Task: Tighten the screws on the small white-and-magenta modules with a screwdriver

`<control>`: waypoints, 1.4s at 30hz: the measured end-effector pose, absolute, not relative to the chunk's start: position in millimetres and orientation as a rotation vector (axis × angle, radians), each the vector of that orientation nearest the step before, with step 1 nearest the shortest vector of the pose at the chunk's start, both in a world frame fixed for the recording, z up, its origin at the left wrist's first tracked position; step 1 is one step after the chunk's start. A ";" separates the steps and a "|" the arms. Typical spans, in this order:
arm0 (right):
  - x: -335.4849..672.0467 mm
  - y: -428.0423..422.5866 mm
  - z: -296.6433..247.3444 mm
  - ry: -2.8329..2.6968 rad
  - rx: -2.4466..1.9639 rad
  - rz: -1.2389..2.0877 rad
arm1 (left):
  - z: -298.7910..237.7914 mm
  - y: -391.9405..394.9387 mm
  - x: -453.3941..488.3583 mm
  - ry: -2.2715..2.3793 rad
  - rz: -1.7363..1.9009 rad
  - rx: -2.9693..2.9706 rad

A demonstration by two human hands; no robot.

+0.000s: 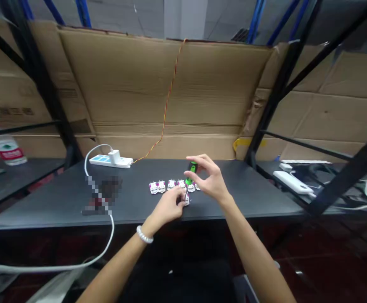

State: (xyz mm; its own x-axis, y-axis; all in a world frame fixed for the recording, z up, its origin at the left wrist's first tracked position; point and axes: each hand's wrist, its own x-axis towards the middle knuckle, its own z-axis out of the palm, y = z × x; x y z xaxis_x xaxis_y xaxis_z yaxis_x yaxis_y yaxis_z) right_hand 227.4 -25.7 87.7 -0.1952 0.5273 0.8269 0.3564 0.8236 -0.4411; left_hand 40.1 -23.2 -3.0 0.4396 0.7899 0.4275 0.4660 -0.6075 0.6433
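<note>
My right hand (211,177) grips a screwdriver (192,168) with a green and black handle. Its thin shaft points down, slightly tilted, to a small white part (187,199) on the dark tabletop. Closed around the near side of that part, my left hand (170,205) pinches it low beside the screwdriver tip; its fingertips partly hide it. Just behind both hands runs a row of several similar small white parts with purple edges (161,186), some of them covered by my fingers. Where exactly the tip touches is too small to make out.
A white power strip (125,163) with a plugged-in charger (114,156) lies at the back left. Its white cable (112,227) drops over the front edge. A pixelated dark object (103,195) sits nearby. Cardboard (170,92) walls the back; black posts (274,101) flank the table (133,210).
</note>
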 end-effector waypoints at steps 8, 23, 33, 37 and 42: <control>225.5 -27.1 89.4 -1.888 -0.628 0.287 | -2.7 -24.0 41.6 1.062 1.002 2.293; 224.0 -30.1 95.8 -1.889 -0.700 0.075 | -3.6 -24.9 42.5 1.060 1.021 2.299; 230.7 -20.6 92.0 -1.903 -0.727 0.104 | -3.0 -25.5 42.5 1.070 0.996 2.296; 230.0 -21.4 91.6 -1.980 -0.614 0.307 | -3.0 -25.5 42.6 1.068 1.008 2.303; 228.8 -19.7 93.4 -1.954 -0.667 0.192 | -3.7 -24.8 42.4 1.053 1.019 2.309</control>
